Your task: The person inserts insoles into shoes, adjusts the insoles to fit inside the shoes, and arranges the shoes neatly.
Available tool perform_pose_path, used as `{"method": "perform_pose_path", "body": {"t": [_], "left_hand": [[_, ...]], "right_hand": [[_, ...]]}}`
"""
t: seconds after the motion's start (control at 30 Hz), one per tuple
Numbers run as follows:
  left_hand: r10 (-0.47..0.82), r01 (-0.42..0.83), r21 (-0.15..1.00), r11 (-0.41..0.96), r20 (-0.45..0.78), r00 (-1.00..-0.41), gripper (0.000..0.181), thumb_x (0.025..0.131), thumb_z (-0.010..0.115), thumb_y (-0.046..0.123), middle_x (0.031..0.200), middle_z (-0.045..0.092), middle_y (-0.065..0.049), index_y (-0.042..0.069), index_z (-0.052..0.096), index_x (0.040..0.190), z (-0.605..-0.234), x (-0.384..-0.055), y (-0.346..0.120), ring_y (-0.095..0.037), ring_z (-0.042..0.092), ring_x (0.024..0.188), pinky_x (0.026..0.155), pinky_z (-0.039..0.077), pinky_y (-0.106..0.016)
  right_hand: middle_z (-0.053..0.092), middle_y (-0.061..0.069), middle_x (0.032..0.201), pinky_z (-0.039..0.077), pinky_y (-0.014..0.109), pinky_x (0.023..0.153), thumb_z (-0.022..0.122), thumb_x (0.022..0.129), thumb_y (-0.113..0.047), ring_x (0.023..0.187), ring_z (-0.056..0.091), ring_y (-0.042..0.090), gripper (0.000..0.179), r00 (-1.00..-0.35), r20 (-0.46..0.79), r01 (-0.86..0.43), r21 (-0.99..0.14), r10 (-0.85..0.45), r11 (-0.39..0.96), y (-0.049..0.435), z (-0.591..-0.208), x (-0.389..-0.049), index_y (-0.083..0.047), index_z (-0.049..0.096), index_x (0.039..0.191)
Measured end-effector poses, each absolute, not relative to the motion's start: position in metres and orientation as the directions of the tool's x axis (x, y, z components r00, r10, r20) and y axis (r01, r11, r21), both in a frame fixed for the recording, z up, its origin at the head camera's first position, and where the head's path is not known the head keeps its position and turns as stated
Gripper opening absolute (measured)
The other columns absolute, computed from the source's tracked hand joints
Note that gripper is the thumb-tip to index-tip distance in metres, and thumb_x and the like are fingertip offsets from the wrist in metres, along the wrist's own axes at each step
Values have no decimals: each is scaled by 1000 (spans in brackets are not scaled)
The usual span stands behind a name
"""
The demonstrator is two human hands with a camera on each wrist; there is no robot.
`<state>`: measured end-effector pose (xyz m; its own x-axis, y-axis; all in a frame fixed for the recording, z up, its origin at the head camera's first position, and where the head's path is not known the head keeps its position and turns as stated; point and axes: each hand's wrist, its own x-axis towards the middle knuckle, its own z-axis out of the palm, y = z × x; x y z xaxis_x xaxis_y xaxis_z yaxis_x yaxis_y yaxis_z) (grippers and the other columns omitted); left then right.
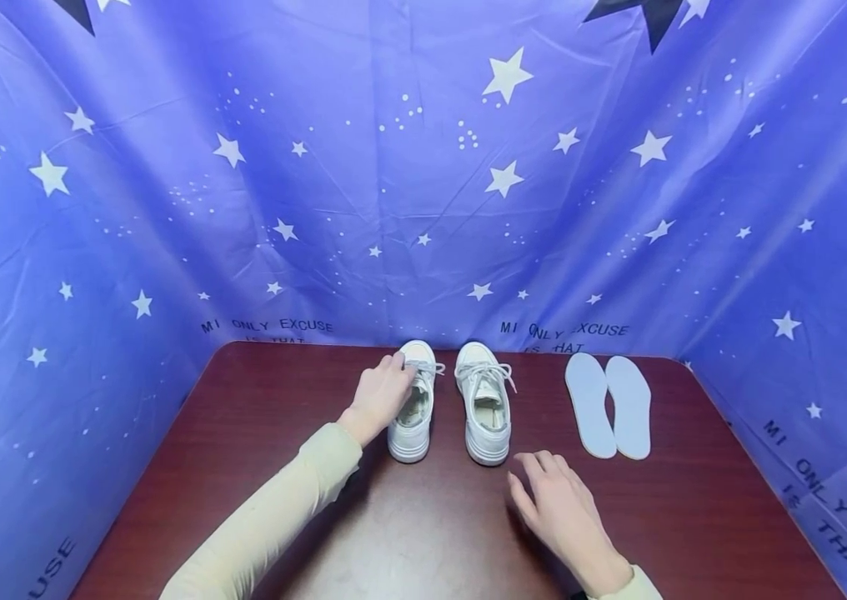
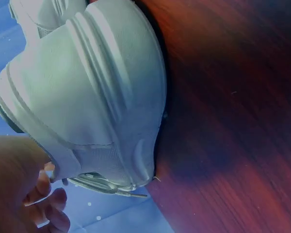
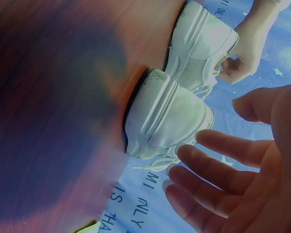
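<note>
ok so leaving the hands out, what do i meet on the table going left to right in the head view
left shoe → right shoe → left insole → right insole

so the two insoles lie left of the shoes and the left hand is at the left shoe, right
No, the two insoles lie right of the shoes, as the head view shows; the left hand is at the left shoe.

Head view bright | glare on table point(image 1: 408, 533) | wrist views dimmer, shadowed
</note>
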<state>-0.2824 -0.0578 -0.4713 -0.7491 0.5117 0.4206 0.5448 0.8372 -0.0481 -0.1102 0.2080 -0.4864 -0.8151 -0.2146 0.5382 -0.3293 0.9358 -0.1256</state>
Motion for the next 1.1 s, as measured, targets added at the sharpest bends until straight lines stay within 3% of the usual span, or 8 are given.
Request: {"method": "perform_pose_path", "body": {"t": [0.13,0.43,0.83,1.1], "left_hand": [[500,536,-49,843,437,-747,12,92,73,10,101,57,-10,9,69,104,-472,-283,-59,-28,59,92,51,55,-40],[509,530,-113,840,502,-700,9,92,75,15,89,63,-7,10,69,97,-467,-278,-63,-25,64,76,47,53,-40],[546,557,-115,822,438,-715,11,85,76,15,83,60,-4,11,66,88,-451,-266,-67,-27,63,56,48,51,-42],[597,608,-109,787,385,-704,19,84,78,19,85,60,-4,13,67,98,-447,-250,-72,-25,64,60,47,50,-42]], "right_hand": [[67,7,93,55,45,73,74,88,-18,88,64,28,19,-830,518,-316,-132,-207,940,208,-487,-108,-6,72,103],[66,7,92,55,46,73,75,89,-18,88,63,28,17,-851,479,-310,-132,-213,941,207,-486,-105,-7,72,101],[63,7,87,53,47,73,75,90,-18,85,61,31,12,-881,423,-296,-141,-212,945,210,-486,-104,-8,70,94],[64,7,85,50,47,70,74,89,-19,82,61,32,13,-870,434,-312,-121,-233,942,212,-488,-107,-7,69,94]]}}
